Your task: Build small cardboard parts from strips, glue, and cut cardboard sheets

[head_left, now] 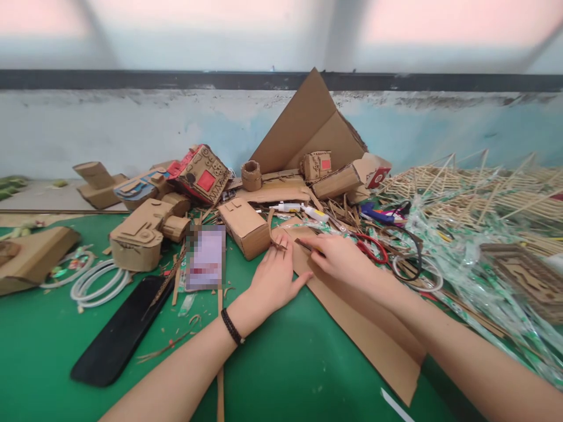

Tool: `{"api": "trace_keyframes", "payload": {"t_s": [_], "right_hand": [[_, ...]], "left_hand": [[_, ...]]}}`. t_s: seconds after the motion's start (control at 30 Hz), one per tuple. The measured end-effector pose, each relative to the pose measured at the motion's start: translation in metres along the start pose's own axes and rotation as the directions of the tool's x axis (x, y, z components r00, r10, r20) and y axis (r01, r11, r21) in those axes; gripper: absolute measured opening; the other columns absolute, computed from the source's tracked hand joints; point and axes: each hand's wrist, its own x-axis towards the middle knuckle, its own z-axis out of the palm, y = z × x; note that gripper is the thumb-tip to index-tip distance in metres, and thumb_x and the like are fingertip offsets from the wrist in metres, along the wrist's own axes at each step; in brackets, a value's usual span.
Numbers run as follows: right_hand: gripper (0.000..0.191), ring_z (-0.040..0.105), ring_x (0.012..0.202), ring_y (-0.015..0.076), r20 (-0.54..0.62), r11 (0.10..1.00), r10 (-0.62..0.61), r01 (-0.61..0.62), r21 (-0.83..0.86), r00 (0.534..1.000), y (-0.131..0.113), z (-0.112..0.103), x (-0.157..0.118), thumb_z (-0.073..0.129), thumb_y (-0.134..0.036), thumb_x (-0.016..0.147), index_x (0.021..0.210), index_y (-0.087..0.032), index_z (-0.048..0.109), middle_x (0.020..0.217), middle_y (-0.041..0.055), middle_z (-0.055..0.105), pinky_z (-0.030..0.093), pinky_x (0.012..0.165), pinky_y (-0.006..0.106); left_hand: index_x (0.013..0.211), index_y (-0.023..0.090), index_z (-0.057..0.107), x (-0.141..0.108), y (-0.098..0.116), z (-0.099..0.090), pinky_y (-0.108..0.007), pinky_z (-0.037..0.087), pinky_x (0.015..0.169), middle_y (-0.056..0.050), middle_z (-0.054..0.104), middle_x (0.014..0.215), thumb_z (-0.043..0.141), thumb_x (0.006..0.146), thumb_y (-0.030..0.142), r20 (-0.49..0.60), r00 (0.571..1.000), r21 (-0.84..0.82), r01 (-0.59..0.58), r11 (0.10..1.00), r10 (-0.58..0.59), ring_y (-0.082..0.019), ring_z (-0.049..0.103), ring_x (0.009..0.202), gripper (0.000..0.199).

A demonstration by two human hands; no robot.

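A long strip of brown cardboard [365, 328] lies slantwise on the green tabletop, its far end under my hands. My left hand [275, 272] rests flat at the strip's left edge, fingers stretched forward and thumb out to the side. A thin cardboard scrap [278, 239] shows at its fingertips. My right hand [338, 258] is closed around a utility knife [304, 244], whose dark blade end points left over the cardboard; most of its handle is hidden in the fingers. Just beyond my left hand sits a small cardboard box [246, 225].
Cardboard models [136, 234] and a black pouch-like case [118, 334] lie left. Glue bottles [314, 213], red-handled scissors [372, 249] and cardboard scraps lie ahead. Plastic wrapping [466, 275] and thin stick frames [466, 176] crowd the right. A large folded cardboard sheet [303, 123] leans on the wall.
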Motion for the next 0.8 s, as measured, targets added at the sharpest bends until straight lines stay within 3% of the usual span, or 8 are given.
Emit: {"api": "trace_keyframes", "payload": {"t_s": [0.37,0.67,0.8], "right_hand": [[0.044,0.071,0.105,0.0251,0.039,0.998,0.033,-0.030,-0.059,0.999,-0.010,-0.007,-0.002,0.049,-0.010,0.092,0.127,-0.023,0.073,0.119,0.0084,0.078,0.047,0.085,0.029],[0.037,0.076,0.094,0.0297,0.138,0.946,0.168,-0.120,-0.302,0.976,-0.038,-0.013,-0.001,0.057,-0.013,0.093,0.128,-0.018,0.070,0.118,0.0144,0.075,0.050,0.072,0.032],[0.031,0.078,0.092,0.0306,0.137,0.932,0.200,-0.146,-0.332,0.970,-0.050,-0.016,-0.001,0.060,-0.010,0.090,0.119,-0.016,0.071,0.114,0.0153,0.075,0.051,0.069,0.032]], "left_hand": [[0.157,-0.001,0.033,0.000,-0.003,0.009,-0.054,0.038,0.125,-0.033,0.036,0.165,0.055,0.100,0.061,-0.062,0.998,0.003,-0.021,1.000,0.021,-0.042,0.037,0.155,0.087],[0.158,-0.003,0.032,0.002,0.000,0.002,-0.053,0.034,0.128,-0.033,0.032,0.167,0.059,0.099,0.057,0.015,1.000,-0.015,0.009,1.000,-0.009,-0.041,0.030,0.159,0.088],[0.158,-0.001,0.032,0.002,-0.001,0.002,-0.055,0.036,0.126,-0.033,0.034,0.166,0.058,0.099,0.055,0.009,1.000,-0.023,-0.004,1.000,0.004,-0.041,0.030,0.159,0.086]]}}
